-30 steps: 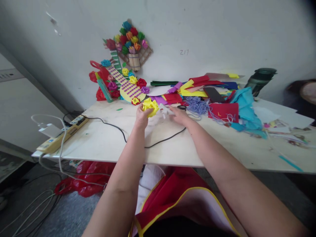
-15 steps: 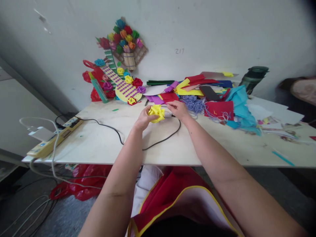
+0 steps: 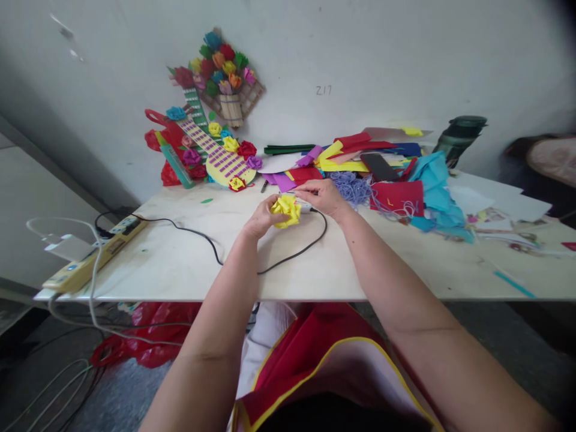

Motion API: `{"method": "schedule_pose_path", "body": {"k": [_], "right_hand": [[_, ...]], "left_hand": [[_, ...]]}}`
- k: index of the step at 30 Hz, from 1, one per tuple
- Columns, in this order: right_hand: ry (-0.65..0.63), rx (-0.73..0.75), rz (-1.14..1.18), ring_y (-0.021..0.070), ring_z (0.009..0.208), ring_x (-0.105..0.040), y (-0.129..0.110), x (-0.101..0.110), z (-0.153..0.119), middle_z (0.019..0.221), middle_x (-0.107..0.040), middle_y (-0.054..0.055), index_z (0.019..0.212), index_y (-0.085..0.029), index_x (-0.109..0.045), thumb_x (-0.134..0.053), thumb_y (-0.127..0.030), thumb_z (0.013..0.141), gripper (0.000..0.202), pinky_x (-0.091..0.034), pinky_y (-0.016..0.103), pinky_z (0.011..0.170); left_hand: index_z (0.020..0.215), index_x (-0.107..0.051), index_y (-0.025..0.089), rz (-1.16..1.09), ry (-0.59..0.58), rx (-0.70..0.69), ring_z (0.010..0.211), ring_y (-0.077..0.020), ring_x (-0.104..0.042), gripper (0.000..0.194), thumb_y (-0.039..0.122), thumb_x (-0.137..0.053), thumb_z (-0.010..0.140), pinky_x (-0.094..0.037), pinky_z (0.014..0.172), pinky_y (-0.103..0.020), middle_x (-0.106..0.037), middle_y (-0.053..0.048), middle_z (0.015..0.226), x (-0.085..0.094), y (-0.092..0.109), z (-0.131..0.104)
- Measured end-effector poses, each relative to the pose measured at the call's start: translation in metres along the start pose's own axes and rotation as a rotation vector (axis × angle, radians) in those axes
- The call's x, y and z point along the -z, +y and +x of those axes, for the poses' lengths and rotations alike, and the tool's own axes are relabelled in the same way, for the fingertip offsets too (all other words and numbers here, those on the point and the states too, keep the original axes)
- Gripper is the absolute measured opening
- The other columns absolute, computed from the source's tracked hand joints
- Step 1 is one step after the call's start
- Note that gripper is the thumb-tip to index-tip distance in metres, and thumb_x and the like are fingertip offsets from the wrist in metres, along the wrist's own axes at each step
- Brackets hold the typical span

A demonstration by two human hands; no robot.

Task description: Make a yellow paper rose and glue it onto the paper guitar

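Note:
My left hand (image 3: 263,218) pinches a crumpled yellow paper flower (image 3: 286,211) by its left side, above the middle of the table. Just to the right of the petals, my right hand (image 3: 318,195) has its fingertips pressed together. Something thin may be between them, too small to make out. Behind and below the flower lies a white corded tool (image 3: 305,207), mostly hidden, with a black cord (image 3: 308,248) looping from it across the tabletop.
A yellow power strip (image 3: 96,255) lies at the left edge. Paper-flower decorations (image 3: 227,168) lean on the wall beside a teal glue bottle (image 3: 175,165). Coloured sheets (image 3: 346,159), purple yarn (image 3: 353,189), a dark phone (image 3: 379,167) and a green bottle (image 3: 461,141) line the back.
The yellow flower has dropped slightly and turned in my left hand. My right hand has shifted a little left toward it. The whole view has moved slightly.

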State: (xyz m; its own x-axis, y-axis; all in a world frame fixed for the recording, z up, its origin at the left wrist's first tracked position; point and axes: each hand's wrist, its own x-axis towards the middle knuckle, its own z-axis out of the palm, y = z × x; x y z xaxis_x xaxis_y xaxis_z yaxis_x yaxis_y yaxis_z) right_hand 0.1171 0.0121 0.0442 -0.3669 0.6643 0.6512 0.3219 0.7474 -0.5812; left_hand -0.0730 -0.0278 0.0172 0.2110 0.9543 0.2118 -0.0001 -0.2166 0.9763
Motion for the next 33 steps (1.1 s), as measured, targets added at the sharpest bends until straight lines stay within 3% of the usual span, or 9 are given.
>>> {"method": "schedule_pose_path", "body": {"k": [8, 11, 14, 19, 23, 26, 28, 30, 33], "right_hand": [[-0.055, -0.131, -0.033, 0.0183, 0.079, -0.067, -0.007, 0.003, -0.002, 0.084, -0.075, 0.005, 0.083, -0.018, -0.077, -0.065, -0.032, 0.076, 0.021, -0.048, 0.028, 0.073], [-0.02, -0.177, -0.041, 0.0159, 0.07, -0.062, -0.01, 0.005, 0.0, 0.07, -0.071, 0.004, 0.071, -0.015, -0.075, -0.066, -0.03, 0.073, 0.018, -0.045, 0.026, 0.066], [0.043, -0.313, 0.106, 0.0112, 0.056, -0.053, -0.013, 0.008, 0.002, 0.051, -0.059, 0.001, 0.055, -0.013, -0.066, -0.066, -0.031, 0.072, 0.024, -0.04, 0.024, 0.057], [-0.064, -0.669, 0.486, 0.0034, 0.037, -0.027, -0.017, 0.011, 0.003, 0.039, -0.041, -0.006, 0.065, -0.011, -0.067, -0.071, -0.031, 0.068, 0.02, -0.018, 0.02, 0.039], [-0.102, -0.715, 0.538, 0.0025, 0.037, -0.022, -0.016, 0.01, 0.004, 0.039, -0.039, -0.007, 0.068, -0.01, -0.067, -0.07, -0.03, 0.069, 0.02, -0.013, 0.02, 0.038], [0.001, -0.663, 0.294, 0.0063, 0.04, -0.035, -0.006, 0.012, 0.005, 0.044, -0.047, -0.003, 0.07, -0.011, -0.069, -0.066, -0.032, 0.073, 0.021, -0.027, 0.021, 0.041], [0.052, -0.624, -0.097, 0.0131, 0.052, -0.052, 0.004, 0.016, 0.005, 0.056, -0.06, 0.004, 0.072, -0.013, -0.072, -0.065, -0.029, 0.073, 0.018, -0.04, 0.025, 0.051], [-0.052, -0.601, -0.501, 0.0232, 0.076, -0.065, 0.016, 0.02, 0.003, 0.082, -0.072, 0.011, 0.078, -0.017, -0.076, -0.064, -0.023, 0.07, 0.016, -0.047, 0.031, 0.066], [-0.302, -0.631, -0.748, 0.0298, 0.093, -0.067, 0.032, 0.02, -0.001, 0.103, -0.073, 0.013, 0.093, -0.021, -0.077, -0.061, -0.021, 0.071, 0.027, -0.05, 0.037, 0.075]], "left_hand": [[0.09, -0.056, 0.016, -0.002, -0.016, 0.0, 0.07, -0.0155, -0.06, 0.045, 0.022, -0.078, 0.05, -0.049, 0.069, -0.029, -0.064, 0.0, 0.079, 0.001, -0.004, 0.002], [0.09, -0.056, 0.016, -0.003, -0.016, -0.012, 0.07, -0.0156, -0.06, 0.045, 0.022, -0.077, 0.05, -0.049, 0.068, -0.029, -0.064, -0.001, 0.08, 0.001, -0.005, 0.003], [0.09, -0.056, 0.017, 0.01, 0.023, -0.019, 0.07, -0.015, -0.06, 0.045, 0.021, -0.076, 0.05, -0.049, 0.067, -0.028, -0.064, 0.0, 0.08, 0.001, -0.004, 0.002], [0.086, -0.055, 0.016, 0.081, 0.089, -0.051, 0.068, -0.0132, -0.059, 0.044, 0.021, -0.078, 0.049, -0.049, 0.065, -0.026, -0.063, 0.001, 0.078, -0.002, -0.001, 0.003], [0.085, -0.055, 0.016, 0.097, 0.12, -0.068, 0.066, -0.0126, -0.057, 0.044, 0.021, -0.078, 0.048, -0.047, 0.065, -0.026, -0.061, 0.002, 0.076, -0.005, 0.0, 0.004], [0.087, -0.055, 0.017, 0.094, 0.128, -0.072, 0.068, -0.0137, -0.058, 0.045, 0.02, -0.077, 0.047, -0.048, 0.067, -0.027, -0.062, 0.002, 0.077, -0.006, 0.001, 0.004], [0.088, -0.056, 0.017, 0.078, 0.124, -0.068, 0.07, -0.0145, -0.059, 0.046, 0.021, -0.077, 0.048, -0.049, 0.068, -0.028, -0.062, 0.001, 0.078, -0.005, 0.001, 0.004], [0.09, -0.056, 0.017, 0.046, 0.122, -0.061, 0.07, -0.0147, -0.059, 0.047, 0.021, -0.077, 0.048, -0.05, 0.067, -0.028, -0.063, 0.001, 0.08, -0.004, -0.001, 0.004], [0.092, -0.055, 0.017, -0.005, 0.123, -0.051, 0.07, -0.0148, -0.06, 0.049, 0.022, -0.077, 0.049, -0.05, 0.066, -0.029, -0.063, 0.0, 0.082, -0.001, -0.006, 0.006]]}}
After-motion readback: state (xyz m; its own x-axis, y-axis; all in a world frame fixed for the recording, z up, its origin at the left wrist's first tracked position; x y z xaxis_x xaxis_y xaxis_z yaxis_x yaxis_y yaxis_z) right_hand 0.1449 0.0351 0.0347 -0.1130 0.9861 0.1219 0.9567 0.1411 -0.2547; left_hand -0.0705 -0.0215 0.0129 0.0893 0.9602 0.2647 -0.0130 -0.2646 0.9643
